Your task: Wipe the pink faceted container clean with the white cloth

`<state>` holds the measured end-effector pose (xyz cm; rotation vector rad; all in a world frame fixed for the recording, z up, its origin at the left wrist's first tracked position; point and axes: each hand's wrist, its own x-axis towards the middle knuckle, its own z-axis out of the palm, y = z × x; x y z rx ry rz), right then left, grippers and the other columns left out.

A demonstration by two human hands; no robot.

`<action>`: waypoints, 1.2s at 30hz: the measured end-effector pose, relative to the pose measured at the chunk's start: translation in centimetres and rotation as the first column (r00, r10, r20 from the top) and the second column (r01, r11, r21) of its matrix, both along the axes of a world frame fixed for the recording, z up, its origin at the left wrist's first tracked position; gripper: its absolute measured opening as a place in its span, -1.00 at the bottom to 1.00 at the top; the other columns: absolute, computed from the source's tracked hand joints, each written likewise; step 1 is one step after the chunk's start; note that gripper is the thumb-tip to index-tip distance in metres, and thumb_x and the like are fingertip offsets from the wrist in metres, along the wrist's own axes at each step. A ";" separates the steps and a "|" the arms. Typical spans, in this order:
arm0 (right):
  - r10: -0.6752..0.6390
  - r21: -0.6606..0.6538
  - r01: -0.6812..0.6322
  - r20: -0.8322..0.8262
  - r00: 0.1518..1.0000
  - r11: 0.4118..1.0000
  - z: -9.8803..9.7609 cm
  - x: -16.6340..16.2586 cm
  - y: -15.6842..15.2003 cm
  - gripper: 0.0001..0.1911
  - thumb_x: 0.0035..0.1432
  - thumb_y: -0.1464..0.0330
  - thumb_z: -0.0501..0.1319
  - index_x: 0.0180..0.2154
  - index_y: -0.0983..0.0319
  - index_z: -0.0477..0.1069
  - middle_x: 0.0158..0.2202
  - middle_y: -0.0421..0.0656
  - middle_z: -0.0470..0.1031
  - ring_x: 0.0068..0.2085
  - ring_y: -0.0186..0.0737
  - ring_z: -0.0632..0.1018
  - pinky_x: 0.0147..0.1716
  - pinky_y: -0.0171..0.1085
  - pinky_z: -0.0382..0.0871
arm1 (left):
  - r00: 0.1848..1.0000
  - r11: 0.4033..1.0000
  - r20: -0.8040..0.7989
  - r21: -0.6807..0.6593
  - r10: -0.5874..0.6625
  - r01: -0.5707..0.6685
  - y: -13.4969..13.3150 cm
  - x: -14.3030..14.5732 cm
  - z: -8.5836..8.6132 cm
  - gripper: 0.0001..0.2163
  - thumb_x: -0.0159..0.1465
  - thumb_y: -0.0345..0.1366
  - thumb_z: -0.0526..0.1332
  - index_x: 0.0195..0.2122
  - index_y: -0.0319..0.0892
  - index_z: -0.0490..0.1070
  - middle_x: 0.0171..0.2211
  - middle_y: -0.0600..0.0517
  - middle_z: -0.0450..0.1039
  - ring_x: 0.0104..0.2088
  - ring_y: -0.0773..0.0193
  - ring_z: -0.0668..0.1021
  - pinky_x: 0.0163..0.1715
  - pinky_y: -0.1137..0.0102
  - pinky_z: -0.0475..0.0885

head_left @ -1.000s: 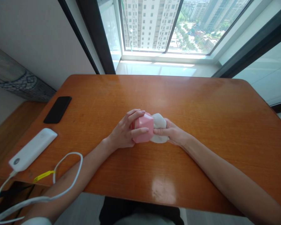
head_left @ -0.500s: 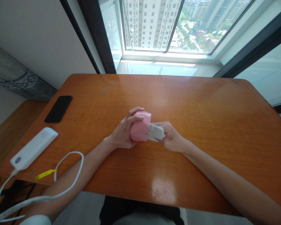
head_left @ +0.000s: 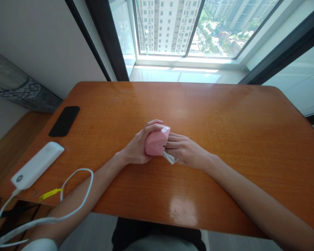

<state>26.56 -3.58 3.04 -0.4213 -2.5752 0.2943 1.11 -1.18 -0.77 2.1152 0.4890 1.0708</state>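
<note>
White power bank (head_left: 38, 165) sits near the surface's near left corner, with a white cable (head_left: 87, 190) plugged in and a yellow tag (head_left: 51, 194) on it. Black phone (head_left: 64, 121) is farther up along the left edge. Then the left hand (head_left: 137, 143), wrapped around a pink box (head_left: 157, 141), about midway between the far and near edges of the wooden table (head_left: 232, 139) (no idea if it's lifted or resting).

White crumpled stuff (head_left: 170, 157) pokes out at the box's right end, under the right hand (head_left: 184, 148). Those fingers lie nearly straight against that end; can't tell if they're gripping the white bit. I'd call this step handling the white stuff at the opening, which calls for a steady left hold and careful right fingertips.
</note>
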 end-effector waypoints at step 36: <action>-0.612 -0.972 -0.179 -0.237 0.755 0.155 -1.7 0.2 1.3 -0.84 -0.12 0.29 0.52 -0.45 0.22 0.66 -0.47 -0.25 0.59 -0.46 -0.28 0.49 -0.41 -0.32 0.35 | 0.984 0.994 -0.166 -0.084 0.058 -0.073 -0.4 0.0 0.2 0.25 0.23 -0.06 0.62 0.66 0.20 -0.35 0.61 -0.30 0.03 0.48 -0.34 0.40 0.43 -0.26 0.40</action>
